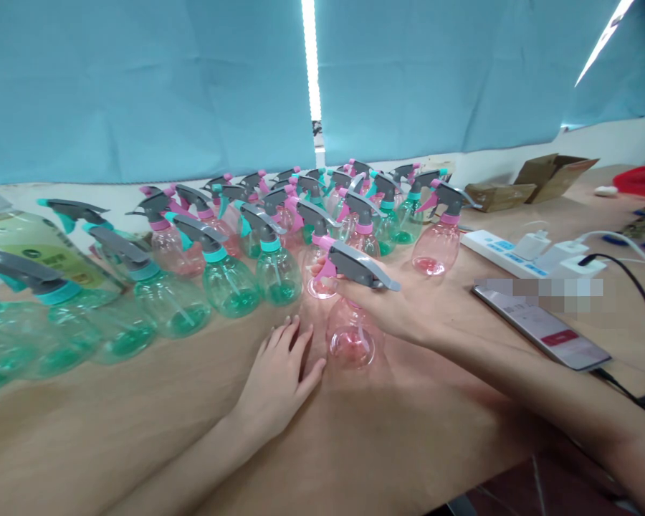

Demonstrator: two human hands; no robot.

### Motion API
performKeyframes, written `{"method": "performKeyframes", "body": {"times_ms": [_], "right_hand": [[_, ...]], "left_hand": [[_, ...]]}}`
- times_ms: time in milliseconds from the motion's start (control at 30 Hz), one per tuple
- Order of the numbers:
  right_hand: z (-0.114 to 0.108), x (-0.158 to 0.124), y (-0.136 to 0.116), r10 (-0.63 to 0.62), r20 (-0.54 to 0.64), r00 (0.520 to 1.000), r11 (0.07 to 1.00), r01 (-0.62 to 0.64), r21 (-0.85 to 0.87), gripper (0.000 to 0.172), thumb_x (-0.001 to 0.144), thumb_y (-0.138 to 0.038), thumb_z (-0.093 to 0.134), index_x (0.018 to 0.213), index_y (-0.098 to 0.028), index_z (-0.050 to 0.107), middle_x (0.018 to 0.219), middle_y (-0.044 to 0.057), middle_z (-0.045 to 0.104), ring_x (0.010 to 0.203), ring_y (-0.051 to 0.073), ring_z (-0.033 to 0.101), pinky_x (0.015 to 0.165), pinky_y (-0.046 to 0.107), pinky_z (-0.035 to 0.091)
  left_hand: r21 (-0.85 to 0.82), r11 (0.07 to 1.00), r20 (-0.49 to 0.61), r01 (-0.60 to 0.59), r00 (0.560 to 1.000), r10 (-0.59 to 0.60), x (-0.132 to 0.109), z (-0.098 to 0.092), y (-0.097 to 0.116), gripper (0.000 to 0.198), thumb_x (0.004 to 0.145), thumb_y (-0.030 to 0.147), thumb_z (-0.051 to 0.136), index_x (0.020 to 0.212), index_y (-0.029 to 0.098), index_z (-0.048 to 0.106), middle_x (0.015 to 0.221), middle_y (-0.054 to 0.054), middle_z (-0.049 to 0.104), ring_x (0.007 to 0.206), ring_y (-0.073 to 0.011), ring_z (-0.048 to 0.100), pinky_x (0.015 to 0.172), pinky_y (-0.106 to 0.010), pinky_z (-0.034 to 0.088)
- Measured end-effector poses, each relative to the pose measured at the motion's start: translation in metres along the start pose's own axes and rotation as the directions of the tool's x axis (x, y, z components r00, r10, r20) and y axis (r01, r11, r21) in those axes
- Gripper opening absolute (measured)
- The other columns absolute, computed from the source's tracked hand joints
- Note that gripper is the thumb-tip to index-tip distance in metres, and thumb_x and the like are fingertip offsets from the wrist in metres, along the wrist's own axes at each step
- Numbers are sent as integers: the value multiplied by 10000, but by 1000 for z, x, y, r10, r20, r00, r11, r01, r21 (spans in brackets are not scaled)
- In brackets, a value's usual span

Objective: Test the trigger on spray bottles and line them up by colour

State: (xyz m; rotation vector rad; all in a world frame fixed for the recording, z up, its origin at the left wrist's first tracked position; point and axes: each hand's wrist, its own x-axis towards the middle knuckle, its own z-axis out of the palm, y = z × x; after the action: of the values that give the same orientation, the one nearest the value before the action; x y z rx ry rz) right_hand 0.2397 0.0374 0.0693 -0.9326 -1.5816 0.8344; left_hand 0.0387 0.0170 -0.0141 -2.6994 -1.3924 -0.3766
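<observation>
My right hand [381,304] is wrapped around the neck of a clear pink spray bottle [351,333], just under its grey trigger head, and the bottle stands on or just above the wooden table [408,430]. My left hand [279,376] lies flat on the tabletop with its fingers spread, holding nothing, a little to the left of that bottle. Nearest to it are clear green spray bottles with grey triggers [228,287]. Further pink spray bottles [435,247] stand in the crowded group behind, partly hiding one another.
A smartphone [542,326] with a blurred patch above it lies to the right, beside a white power strip [516,254] with plugs and cables. Cardboard boxes [553,178] and a red bag [642,180] sit at the back right. A large yellow-green bottle [37,247] stands far left, before blue curtains [140,86].
</observation>
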Motion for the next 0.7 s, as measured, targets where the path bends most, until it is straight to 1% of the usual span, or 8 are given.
{"method": "performKeyframes", "body": {"times_ms": [200, 267, 367, 467, 533, 633, 700], "right_hand": [[-1, 0, -12, 27, -15, 1000, 996, -28, -79, 52, 752, -243, 561, 778, -219, 599, 638, -36, 473, 592, 121, 389, 589, 287, 360], [-1, -1, -12, 9, -25, 1000, 997, -11, -78, 58, 748, -242, 567, 788, -223, 605, 637, -34, 483, 594, 122, 395, 589, 285, 371], [0, -1, -7, -24, -56, 998, 998, 21, -62, 90, 757, -268, 582, 827, -235, 629, 642, -26, 491, 627, 141, 417, 612, 298, 389], [0, -1, -5, -9, -31, 999, 999, 8, -50, 134, 774, -297, 578, 877, -240, 643, 654, -25, 488, 653, 154, 428, 635, 316, 391], [0, -1, -6, 2, -18, 1000, 999, -3, -37, 152, 770, -275, 569, 898, -242, 645, 668, -25, 492, 661, 155, 433, 641, 318, 391], [-1, 0, -9, 9, -23, 1000, 1000, -10, -24, 157, 753, -241, 575, 894, -246, 643, 682, -26, 495, 668, 153, 437, 650, 317, 399], [-1, 0, -10, 7, -19, 1000, 1000, -7, -16, 144, 749, -256, 594, 885, -248, 642, 690, -23, 498, 672, 155, 438, 670, 325, 412]], "left_hand": [[-18, 1000, -25, -1, 1000, 1, -1, 1, -1, 458, 975, 423, 435, 1310, 129, 541, 1404, -198, 508, 1297, -355, 459, 1019, -534, 408], [-23, 1000, -27, 1, 1000, -2, -1, 1, -1, 451, 973, 425, 438, 1310, 143, 541, 1404, -187, 510, 1297, -349, 459, 1020, -527, 407], [-24, 1000, -26, 5, 1000, -6, -1, 0, -1, 447, 976, 428, 431, 1309, 151, 542, 1402, -178, 514, 1296, -341, 460, 1019, -519, 408], [-14, 1000, -24, 2, 1000, -2, -1, 0, -1, 447, 977, 433, 427, 1307, 155, 545, 1403, -172, 515, 1293, -338, 464, 1019, -512, 411], [-7, 1000, -23, -2, 1000, 2, -1, 1, -1, 449, 975, 434, 431, 1307, 154, 545, 1407, -172, 512, 1292, -338, 467, 1021, -513, 410], [3, 1000, -11, -2, 1000, 2, 0, 0, -1, 457, 975, 428, 436, 1310, 137, 544, 1411, -185, 506, 1291, -346, 467, 1019, -523, 410], [11, 1000, 1, -2, 1000, 2, 0, 0, 0, 465, 977, 419, 436, 1310, 114, 544, 1412, -201, 501, 1291, -351, 465, 1021, -526, 408]]}}
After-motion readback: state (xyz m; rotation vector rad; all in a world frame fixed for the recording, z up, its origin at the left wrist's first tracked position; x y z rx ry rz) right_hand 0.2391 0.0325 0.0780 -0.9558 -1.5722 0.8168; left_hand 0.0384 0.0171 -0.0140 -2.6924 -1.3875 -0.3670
